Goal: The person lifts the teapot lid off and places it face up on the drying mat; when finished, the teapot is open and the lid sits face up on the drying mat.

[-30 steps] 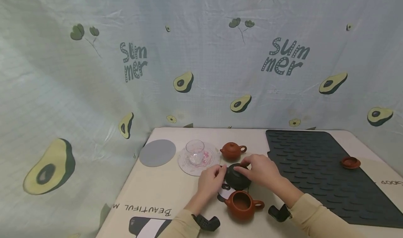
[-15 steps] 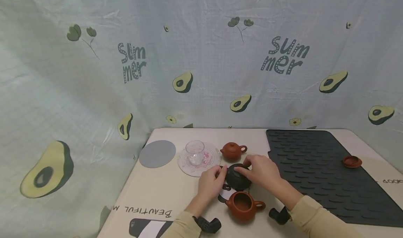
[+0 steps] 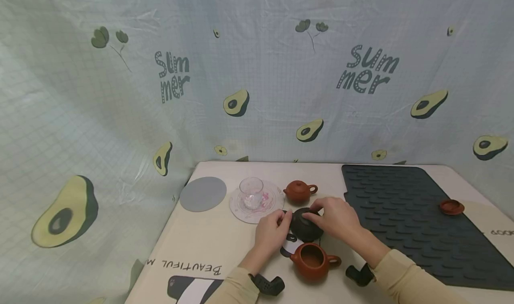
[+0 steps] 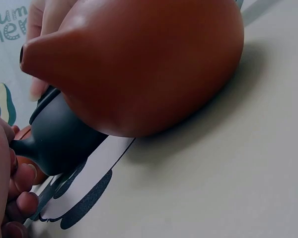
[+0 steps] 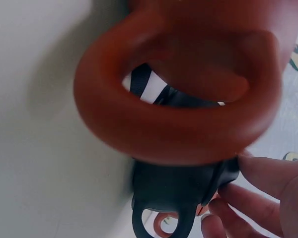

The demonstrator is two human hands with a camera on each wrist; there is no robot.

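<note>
Spout (image 4: 26, 147) of the black teapot (image 3: 304, 229), right of the frame's lower centre, points left to the left hand (image 3: 270, 233), whose fingers pinch it; the pot's long axis runs rightward, both hands equally near, right hand (image 3: 339, 219) pinching the lid (image 5: 229, 173), fingers slightly parted

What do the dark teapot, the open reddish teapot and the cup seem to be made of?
The dark teapot: probably clay or ceramic, matte; its body shows only soft shading.
The open reddish teapot: likely fired clay, smooth and satin, with a faint sheen.
The cup: clear, probably glass, though plastic is possible; the round mat shows through it.
</note>
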